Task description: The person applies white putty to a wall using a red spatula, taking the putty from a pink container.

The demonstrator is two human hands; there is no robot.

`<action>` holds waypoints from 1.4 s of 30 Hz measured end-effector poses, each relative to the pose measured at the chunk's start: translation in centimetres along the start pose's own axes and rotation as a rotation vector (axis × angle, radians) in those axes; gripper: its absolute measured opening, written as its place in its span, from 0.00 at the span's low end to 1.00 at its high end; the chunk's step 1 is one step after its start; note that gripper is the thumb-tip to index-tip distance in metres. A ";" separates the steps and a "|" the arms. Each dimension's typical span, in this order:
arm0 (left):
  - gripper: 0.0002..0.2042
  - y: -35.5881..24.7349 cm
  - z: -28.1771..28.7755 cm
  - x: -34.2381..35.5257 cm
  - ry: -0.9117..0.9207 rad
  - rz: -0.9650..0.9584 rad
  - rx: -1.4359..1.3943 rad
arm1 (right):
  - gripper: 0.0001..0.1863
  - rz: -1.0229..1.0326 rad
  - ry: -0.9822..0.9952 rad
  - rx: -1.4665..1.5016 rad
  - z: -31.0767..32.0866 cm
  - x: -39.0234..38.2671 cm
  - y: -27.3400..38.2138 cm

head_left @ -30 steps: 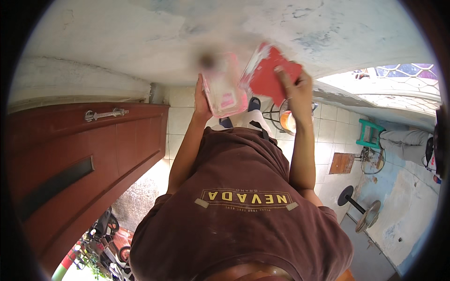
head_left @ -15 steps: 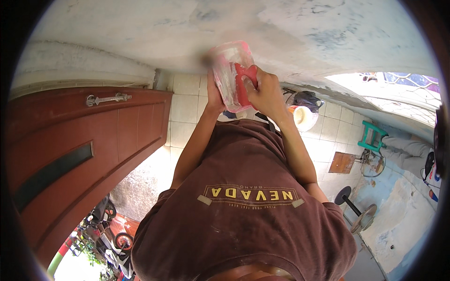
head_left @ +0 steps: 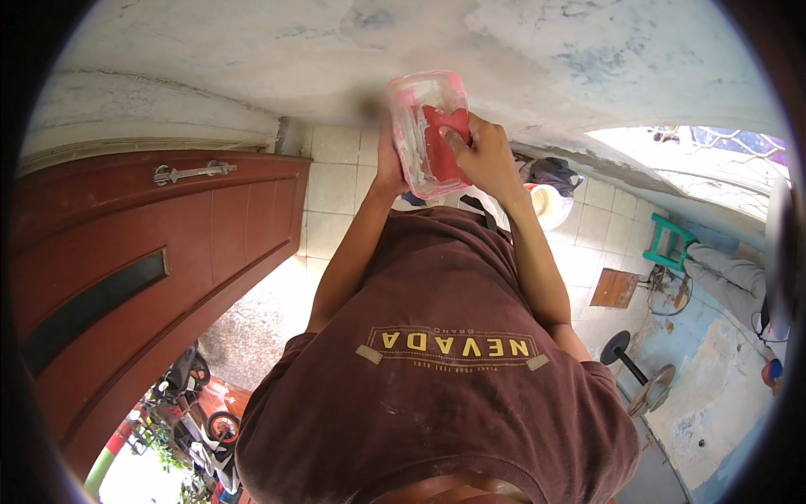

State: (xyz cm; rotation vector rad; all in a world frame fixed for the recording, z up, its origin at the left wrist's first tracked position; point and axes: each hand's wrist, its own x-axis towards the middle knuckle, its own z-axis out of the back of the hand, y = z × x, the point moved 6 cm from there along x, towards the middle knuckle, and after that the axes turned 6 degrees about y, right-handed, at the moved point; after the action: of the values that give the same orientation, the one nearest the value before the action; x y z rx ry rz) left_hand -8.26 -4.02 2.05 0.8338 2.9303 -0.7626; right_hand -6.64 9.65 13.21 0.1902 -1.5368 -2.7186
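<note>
My left hand (head_left: 389, 162) grips the left side of a pink-rimmed, see-through plastic tub (head_left: 401, 134), its inside smeared with whitish paste. In my right hand (head_left: 491, 158) is a flat red putty scraper (head_left: 445, 144), thumb pressed on its face and the other fingers behind it. The scraper lies within the tub, along its right side, with pale paste by its left edge. Both hands are held out in front of my body, close to a patchy grey-white wall (head_left: 504, 50).
A brown wooden door (head_left: 201, 227) with a metal handle stands at the left. Beyond my right forearm are a white bucket (head_left: 550, 206) and a black plastic bag (head_left: 556, 175) on the tiled floor. Farther right are a green stool (head_left: 669, 241) and another person's grey-clad legs (head_left: 726, 273).
The tub has shifted slightly right. My right hand has turned the scraper so its flat face shows more, and it has moved right with the tub.
</note>
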 end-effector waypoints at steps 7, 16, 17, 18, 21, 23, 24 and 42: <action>0.36 0.4 -0.3 0.0 -0.047 -0.006 0.042 | 0.12 -0.038 -0.028 -0.013 1.4 0.2 0.6; 0.34 0.5 0.8 -0.8 0.013 -0.007 -0.058 | 0.11 0.017 -0.028 -0.042 0.7 -0.4 1.3; 0.34 0.6 0.7 -0.6 0.015 -0.003 -0.041 | 0.11 0.026 -0.026 -0.047 0.1 -0.4 1.2; 0.34 0.8 1.0 -0.5 0.014 -0.001 -0.025 | 0.11 0.036 -0.020 -0.052 -0.4 -0.4 1.1; 0.34 1.4 1.2 -0.1 0.072 0.031 -0.051 | 0.10 0.098 -0.014 -0.057 -1.3 -0.2 1.3; 0.35 1.7 1.6 -0.1 0.062 0.045 -0.062 | 0.11 0.100 -0.019 -0.039 -1.2 -0.1 1.4; 0.35 1.5 1.2 -0.1 0.021 0.043 -0.054 | 0.11 0.077 -0.023 -0.023 -0.8 0.0 1.5; 0.32 1.2 1.8 -0.1 0.059 0.012 -0.110 | 0.11 0.078 -0.024 -0.046 -1.7 0.6 0.1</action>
State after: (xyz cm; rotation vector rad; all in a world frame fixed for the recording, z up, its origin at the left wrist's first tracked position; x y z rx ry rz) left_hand -7.83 -3.95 -0.07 0.8778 2.9831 -0.5797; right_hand -7.05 8.12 12.42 0.0954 -1.4540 -2.7023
